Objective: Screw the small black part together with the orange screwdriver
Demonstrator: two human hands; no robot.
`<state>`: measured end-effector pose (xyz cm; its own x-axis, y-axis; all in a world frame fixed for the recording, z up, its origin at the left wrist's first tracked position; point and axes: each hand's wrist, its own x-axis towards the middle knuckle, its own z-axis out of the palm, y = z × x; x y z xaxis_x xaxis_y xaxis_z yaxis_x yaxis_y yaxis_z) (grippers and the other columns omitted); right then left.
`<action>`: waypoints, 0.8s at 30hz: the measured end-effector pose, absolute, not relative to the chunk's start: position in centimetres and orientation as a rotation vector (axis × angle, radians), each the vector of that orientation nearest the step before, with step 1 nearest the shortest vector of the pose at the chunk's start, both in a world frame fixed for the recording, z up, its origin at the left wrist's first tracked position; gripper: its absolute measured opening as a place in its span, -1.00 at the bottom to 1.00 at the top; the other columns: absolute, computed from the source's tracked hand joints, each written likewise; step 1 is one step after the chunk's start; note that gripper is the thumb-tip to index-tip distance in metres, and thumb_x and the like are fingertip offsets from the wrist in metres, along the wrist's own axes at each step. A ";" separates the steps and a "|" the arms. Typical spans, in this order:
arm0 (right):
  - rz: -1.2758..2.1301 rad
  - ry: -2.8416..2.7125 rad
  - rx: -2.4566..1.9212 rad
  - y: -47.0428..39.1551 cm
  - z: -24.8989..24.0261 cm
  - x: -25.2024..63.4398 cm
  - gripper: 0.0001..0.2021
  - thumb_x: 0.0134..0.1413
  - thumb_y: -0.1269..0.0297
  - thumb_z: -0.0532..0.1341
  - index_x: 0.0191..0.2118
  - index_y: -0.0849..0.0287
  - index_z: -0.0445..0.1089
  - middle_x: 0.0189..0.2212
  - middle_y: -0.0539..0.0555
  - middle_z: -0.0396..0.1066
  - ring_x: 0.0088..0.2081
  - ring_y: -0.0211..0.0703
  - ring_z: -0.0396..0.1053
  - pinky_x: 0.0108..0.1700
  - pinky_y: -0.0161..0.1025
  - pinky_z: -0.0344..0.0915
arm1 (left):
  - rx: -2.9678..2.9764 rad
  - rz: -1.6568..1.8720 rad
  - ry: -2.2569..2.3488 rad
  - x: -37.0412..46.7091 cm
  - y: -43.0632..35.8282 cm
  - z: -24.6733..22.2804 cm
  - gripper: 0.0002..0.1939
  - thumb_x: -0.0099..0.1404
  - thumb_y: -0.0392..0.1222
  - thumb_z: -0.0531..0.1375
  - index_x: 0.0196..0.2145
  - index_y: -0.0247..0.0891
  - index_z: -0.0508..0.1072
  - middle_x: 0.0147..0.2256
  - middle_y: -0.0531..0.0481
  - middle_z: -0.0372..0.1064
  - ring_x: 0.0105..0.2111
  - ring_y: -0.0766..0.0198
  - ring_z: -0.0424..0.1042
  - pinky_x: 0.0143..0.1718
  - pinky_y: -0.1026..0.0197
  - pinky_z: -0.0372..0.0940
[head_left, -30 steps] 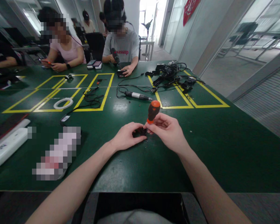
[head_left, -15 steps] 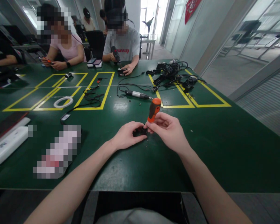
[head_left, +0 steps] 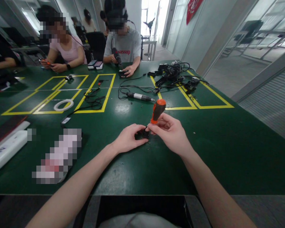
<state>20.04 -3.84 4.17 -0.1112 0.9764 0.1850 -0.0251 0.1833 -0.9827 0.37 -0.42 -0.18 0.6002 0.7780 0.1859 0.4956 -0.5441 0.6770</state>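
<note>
While the left hand (head_left: 129, 138) steadies a small black part (head_left: 145, 133) on the green counter (head_left: 228, 152), the right hand (head_left: 170, 129) holds an orange-and-black screwdriver (head_left: 158, 110) above it. The left grip is closed around the part between thumb and fingers; the right grip is closed on the lower end of the screwdriver, handle up and leaning slightly right. Fingers obscure most of the part and the contact point of the tip.

Clock positions are referenced to the black part, with 12 o'clock away from the wearer:

- 12 o'clock: corded pen-shaped driver (head_left: 140, 97), lying beyond the hands; farther out, a person (head_left: 123, 46) holds a power tool (head_left: 116, 56) against a black item (head_left: 123, 73).
- 1 o'clock: tangled black cable bundle (head_left: 172, 74), overlying yellow tape (head_left: 215, 107).
- 6 o'clock: tiny loose pieces (head_left: 148, 149), just beside the left thumb.
- 9 o'clock: white power strip (head_left: 8, 150), beyond a pixelated object (head_left: 59, 155).
- 10 o'clock: white ring (head_left: 57, 108) and black cable (head_left: 93, 100).
</note>
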 end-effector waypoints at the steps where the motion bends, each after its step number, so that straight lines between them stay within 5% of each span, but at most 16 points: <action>1: 1.150 -1.356 -1.014 -3.8 4.2 20.1 -0.65 -0.06 0.05 0.55 -0.30 0.14 0.49 -0.42 0.03 0.58 -0.37 -0.13 0.56 -0.24 -0.16 0.55 | 2.253 0.638 1.000 0.4 -0.4 -0.2 -0.71 0.29 -0.14 0.39 -0.04 -0.22 0.56 -0.16 -0.05 0.57 -0.19 0.15 0.50 -0.08 0.11 0.40; 7: 1.136 -1.338 -1.000 -3.8 4.2 20.1 -0.70 -0.13 0.09 0.58 -0.38 0.15 0.57 -0.47 0.01 0.57 -0.43 -0.20 0.49 -0.30 -0.22 0.51 | 2.250 0.637 0.999 0.3 -0.4 -0.3 -0.70 0.31 -0.13 0.39 -0.04 -0.23 0.55 -0.14 -0.06 0.57 -0.19 0.14 0.50 -0.08 0.10 0.39; 15: 1.153 -1.342 -0.981 -3.8 4.3 20.0 -0.66 -0.01 0.08 0.52 -0.19 0.15 0.54 -0.39 0.03 0.58 -0.44 -0.21 0.50 -0.33 -0.20 0.54 | 2.294 0.596 0.984 0.3 -0.4 -0.2 -0.72 0.38 -0.08 0.34 -0.01 -0.21 0.53 -0.11 -0.08 0.56 -0.15 0.13 0.46 -0.02 0.08 0.37; 24: 1.077 -1.340 -1.004 -3.7 4.3 20.0 -0.70 -0.06 0.04 0.54 -0.35 0.14 0.56 -0.47 0.02 0.57 -0.46 -0.19 0.48 -0.34 -0.19 0.52 | 2.307 0.584 0.967 0.4 -0.3 -0.2 -0.71 0.41 -0.06 0.32 0.00 -0.24 0.52 -0.13 -0.09 0.52 -0.14 0.12 0.43 -0.04 0.09 0.35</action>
